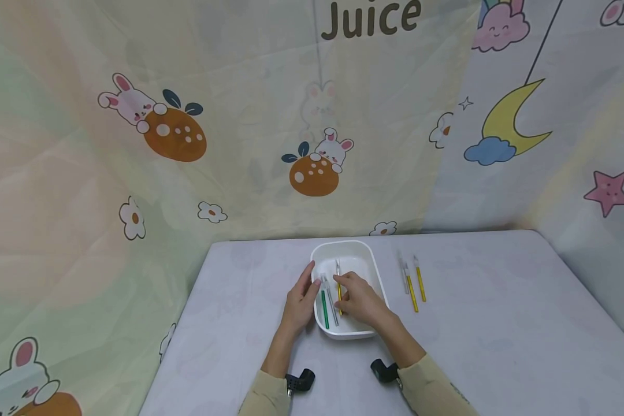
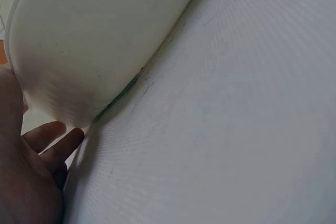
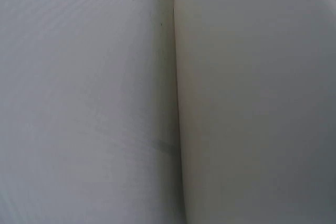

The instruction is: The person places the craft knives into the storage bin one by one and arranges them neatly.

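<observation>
A white tray (image 1: 351, 334) with rounded corners stands on the table. My left hand (image 1: 297, 306) holds its left side, thumb at the rim and fingers along the outer wall; in the left wrist view fingers (image 2: 58, 142) bend at the tray's wall (image 2: 105, 35). My right hand (image 1: 361, 297) reaches over the tray's right side and pinches a slim gold pen-shaped tool (image 1: 340, 292) with a pale pointed tip, its lower part partly behind the fingers. Left of it in the tray lie a green pen-shaped tool (image 1: 325, 309) and a silver one (image 1: 332, 305).
Right of the tray, two gold pen-shaped tools (image 1: 412, 293) and a silver one (image 1: 403, 277) lie on the white-covered table (image 1: 499, 323). A printed cloth backdrop (image 1: 260, 115) hangs behind the table. The right wrist view shows mostly the tray's outer wall (image 3: 252, 103) and the tabletop.
</observation>
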A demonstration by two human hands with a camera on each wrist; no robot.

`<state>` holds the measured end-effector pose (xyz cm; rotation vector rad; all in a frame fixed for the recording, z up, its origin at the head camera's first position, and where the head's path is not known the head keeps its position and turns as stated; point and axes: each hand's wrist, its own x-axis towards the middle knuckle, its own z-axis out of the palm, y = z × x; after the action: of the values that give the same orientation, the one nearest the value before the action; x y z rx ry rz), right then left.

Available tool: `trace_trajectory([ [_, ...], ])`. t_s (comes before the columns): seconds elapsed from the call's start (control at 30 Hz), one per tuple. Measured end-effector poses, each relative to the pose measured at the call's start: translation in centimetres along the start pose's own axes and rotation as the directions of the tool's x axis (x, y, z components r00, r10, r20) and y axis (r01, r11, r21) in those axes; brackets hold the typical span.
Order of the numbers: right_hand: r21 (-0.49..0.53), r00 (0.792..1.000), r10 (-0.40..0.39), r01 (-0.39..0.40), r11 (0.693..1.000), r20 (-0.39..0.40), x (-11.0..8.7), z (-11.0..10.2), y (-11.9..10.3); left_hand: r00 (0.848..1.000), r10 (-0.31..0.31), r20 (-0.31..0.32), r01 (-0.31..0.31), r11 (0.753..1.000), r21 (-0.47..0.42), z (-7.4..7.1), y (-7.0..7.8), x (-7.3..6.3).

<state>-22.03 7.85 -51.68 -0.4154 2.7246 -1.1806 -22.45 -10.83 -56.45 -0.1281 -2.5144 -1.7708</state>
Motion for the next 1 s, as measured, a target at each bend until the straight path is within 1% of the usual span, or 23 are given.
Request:
trace_trajectory([
  [0.33, -0.028, 0.997, 0.017, -0.016, 0.999, 0.070, -0.26, -0.07, -0.49, 1.000, -0.012, 0.006, 0.012, 1.000, -0.015, -0.11, -0.05, 0.06],
  [0.6, -0.045, 0.993, 0.006, 0.000, 0.999, 0.122, -0.38, -0.04, -0.50, 1.000, 0.002, 0.005, -0.002, 1.000, -0.013, -0.11, 0.01, -0.02],
  [0.73, -0.047, 0.991, -0.002, 0.008, 0.999, 0.134, -0.28, 0.06, -0.27, 1.000, -0.016, 0.006, 0.016, 1.000, -0.005, -0.11, -0.03, -0.07],
  [1.0, -0.062, 0.989, -0.014, 0.023, 0.998, 0.145, -0.18, 0.05, -0.16, 1.000, -0.012, 0.005, 0.012, 1.000, -0.003, -0.11, -0.04, -0.03],
])
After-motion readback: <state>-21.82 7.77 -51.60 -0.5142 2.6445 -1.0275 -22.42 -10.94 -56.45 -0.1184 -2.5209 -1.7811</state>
